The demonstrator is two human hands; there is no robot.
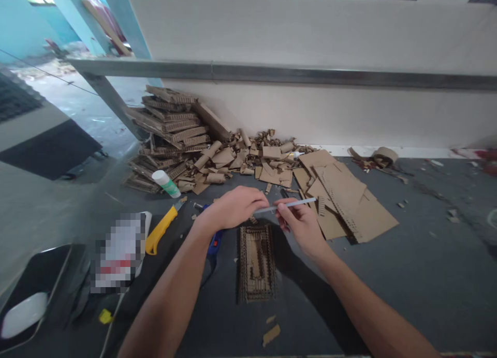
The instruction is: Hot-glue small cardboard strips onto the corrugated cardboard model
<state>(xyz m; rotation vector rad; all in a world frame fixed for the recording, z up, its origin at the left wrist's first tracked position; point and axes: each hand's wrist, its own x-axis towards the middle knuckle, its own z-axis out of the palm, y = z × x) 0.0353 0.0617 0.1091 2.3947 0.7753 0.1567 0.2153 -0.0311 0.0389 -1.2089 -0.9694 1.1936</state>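
Note:
A thin, translucent white glue stick (305, 202) lies crosswise between my hands above the dark table. My right hand (298, 223) pinches it near its middle, and its right end sticks out past the thumb. The fingers of my left hand (238, 207) are bent together at the stick's left end, their tips partly hidden. Just below both hands sits a small rectangular piece built of corrugated cardboard strips (256, 265), with a recess in the middle. A blue glue gun (215, 244) is partly covered by my left wrist and forearm.
Stacked cardboard pieces (174, 122) and loose scraps (236, 156) line the back. Flat cardboard sheets (341, 192) lie to the right. On the left are a green-white glue tube (166, 184), a yellow cutter (163, 229), a blurred-out white item (120, 252) and a phone (34, 275).

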